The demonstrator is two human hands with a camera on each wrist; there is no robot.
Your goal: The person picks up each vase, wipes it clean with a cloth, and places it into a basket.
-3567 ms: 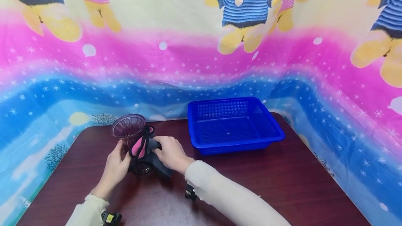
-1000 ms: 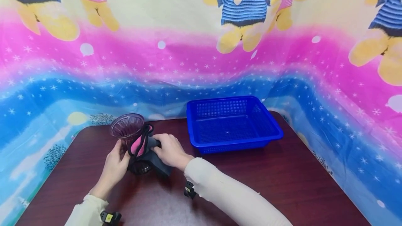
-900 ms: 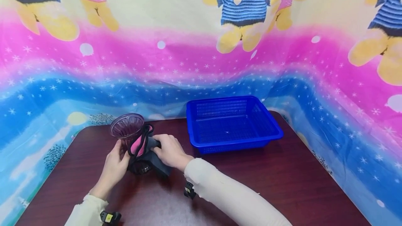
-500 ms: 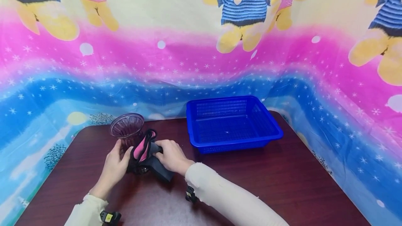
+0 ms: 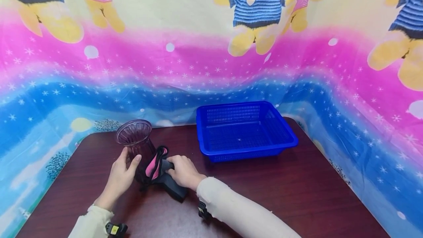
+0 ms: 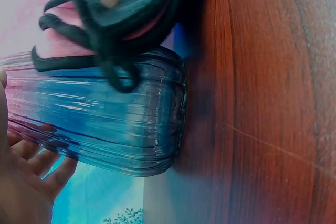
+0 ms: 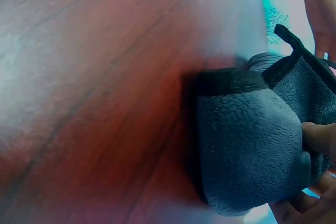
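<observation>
Now, up close, the right grip (image 5: 184, 172) pinches a grey-and-pink, black-edged fabric cloth (image 5: 172, 186) by the lower wall of a purple fluted glass vase (image 5: 145, 150), which stands on the red-brown wooden surface (image 5: 281, 186), left grip (image 5: 119, 177) curled round it; wiping, apparently, so the next stroke wants it steady! Beyond, a blue plastic basket (image 5: 248, 152).

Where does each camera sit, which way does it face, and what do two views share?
Head: on the person's head, facing forward and down at the table, vase, cloth and blue basket; left hand, right hand and pale sleeves show.
Left wrist: worn there, facing the vase's lower part and cloth; left hand shows lower left, right hand at top.
Right wrist: worn there, facing the cloth and table; right hand shows lower right, left hand upper right.
Shared: both wrist views show the cloth and table.
</observation>
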